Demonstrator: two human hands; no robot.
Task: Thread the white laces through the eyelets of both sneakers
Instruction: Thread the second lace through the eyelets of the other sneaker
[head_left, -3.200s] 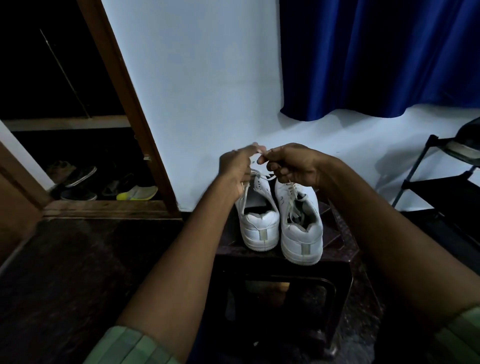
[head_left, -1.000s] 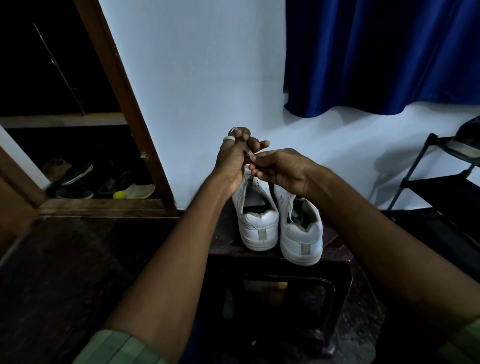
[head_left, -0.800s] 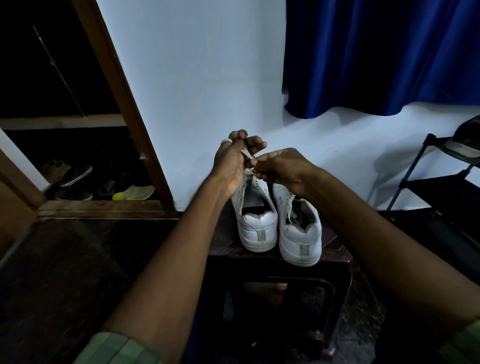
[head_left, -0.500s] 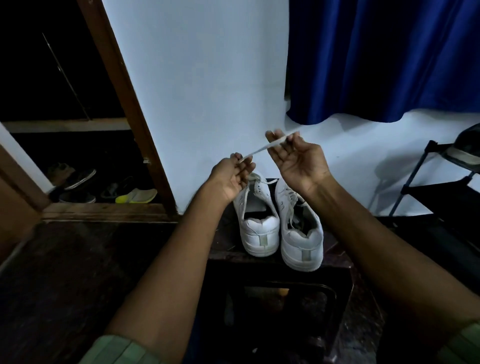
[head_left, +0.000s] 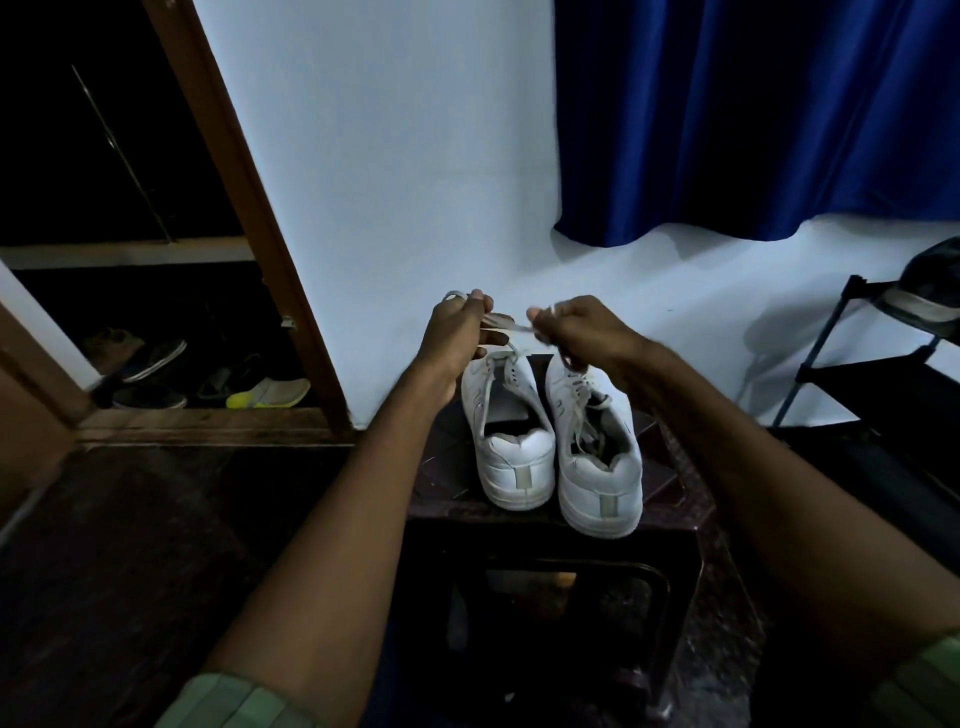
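White lace (head_left: 506, 326) pinched between both hands' grips, its ends hidden inside fists.

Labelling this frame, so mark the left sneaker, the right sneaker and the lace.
left sneaker (head_left: 517, 460): head view, heel.
right sneaker (head_left: 602, 483): head view, heel.
lace (head_left: 511, 326): head view, stretch between the hands.

The scene is dim and bluish, with the brightest area the white wall (head_left: 415, 182) at top centre and the floor, stool (head_left: 675, 499) and lower frame nearly black. Soft shadows fall on the wall beneath the curtain (head_left: 753, 114) and behind the rack (head_left: 841, 364) at right, and the doorway at upper left is almost lost in darkness. Wide-angle distortion bends the door frame (head_left: 244, 208) and stretches the forearms toward the bottom corners, while the fingers (head_left: 540, 317) at centre are slightly motion-blurred.
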